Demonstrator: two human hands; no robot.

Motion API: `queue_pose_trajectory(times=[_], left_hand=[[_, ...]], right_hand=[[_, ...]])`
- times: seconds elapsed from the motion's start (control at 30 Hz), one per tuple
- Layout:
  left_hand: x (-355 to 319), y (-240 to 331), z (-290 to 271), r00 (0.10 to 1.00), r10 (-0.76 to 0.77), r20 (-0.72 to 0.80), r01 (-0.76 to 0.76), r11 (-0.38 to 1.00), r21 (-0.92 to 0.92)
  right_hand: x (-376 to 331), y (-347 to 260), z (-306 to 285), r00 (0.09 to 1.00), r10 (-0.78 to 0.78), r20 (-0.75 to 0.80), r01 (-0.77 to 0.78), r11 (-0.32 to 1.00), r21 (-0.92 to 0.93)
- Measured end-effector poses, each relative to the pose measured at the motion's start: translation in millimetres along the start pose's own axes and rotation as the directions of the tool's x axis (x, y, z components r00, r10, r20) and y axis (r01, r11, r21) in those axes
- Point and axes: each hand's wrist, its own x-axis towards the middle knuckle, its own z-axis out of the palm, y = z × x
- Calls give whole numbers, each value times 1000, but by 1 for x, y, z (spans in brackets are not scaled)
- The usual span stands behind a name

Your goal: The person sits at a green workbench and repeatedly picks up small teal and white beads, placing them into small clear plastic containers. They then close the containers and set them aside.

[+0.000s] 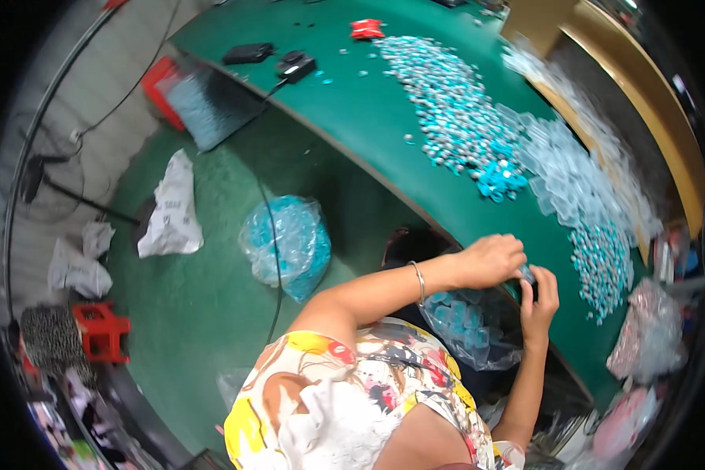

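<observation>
Above the near edge of the green table (384, 141), my two hands come together on a small grey-blue piece (528, 274), too small to name more exactly. My left hand (489, 260), with a bangle on its wrist, pinches it from the left. From the right, the fingers and thumb of my right hand (540, 304) close on the same piece. Just below my hands, a clear bag (466, 325) holds small clear boxes with blue in them. Beyond, silver-and-turquoise small parts (439, 94) lie in a long heap, with turquoise pieces (500, 180) at its near end.
Clear plastic cases (572, 172) are piled at the right, beside another heap of small parts (599, 262). A red packet (366, 29) and a black adapter (294, 66) lie farther off. On the floor stand a bag of turquoise pieces (290, 243), a white sack (172, 211) and a red stool (102, 333).
</observation>
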Motion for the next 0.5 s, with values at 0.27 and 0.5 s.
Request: queue_pose_trajectory(times=[0.27, 0.5], left_hand=[[-24, 14, -15, 999, -37, 11, 39, 968, -247], [-42, 37, -31, 988, -151, 46, 157, 971, -181]], right_hand=[[-4, -20, 1, 986, 94, 137, -135, 935, 329], [44, -4, -11, 918, 85, 387, -281, 829, 484]])
